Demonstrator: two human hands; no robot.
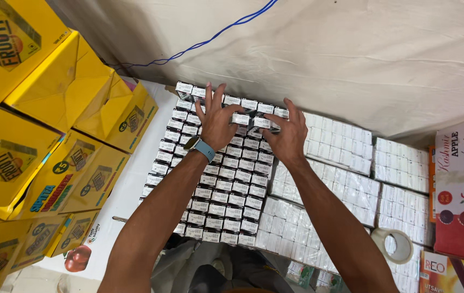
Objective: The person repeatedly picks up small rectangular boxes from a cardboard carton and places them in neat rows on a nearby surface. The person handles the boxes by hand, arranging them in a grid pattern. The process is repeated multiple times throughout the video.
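Over on your far left, yellow cartons [52, 81] sit stacked and tilted, with a white sheet [134, 179] running beneath them and under the goods. Just right of them lies the block of small dark cartons with white labels [215, 190], packed in tight rows, and that's where you're busy. Your left hand [215, 122], a blue-strapped watch [202, 145] on its wrist, rests flat on the far end of that block, fingers fanned apart and pressing the tops, clamped on nothing. Beside it, your right hand [286, 133] comes in at the same far edge, fingers spread too, and its fingertips touch one small carton [262, 122] that sits slightly raised and askew against its neighbours; whether you're actually pinching it, you can't tell from here. Move right and there are clear-wrapped bundles of white packs [340, 179] laid alongside, touching the dark block. Near your right forearm, a roll of clear tape [395, 245] lies on those bundles. Far right, a red fruit-printed carton [462, 190] stands at the edge. Behind everything, a blue cord [210, 38] trails across pale cloth [351, 54].
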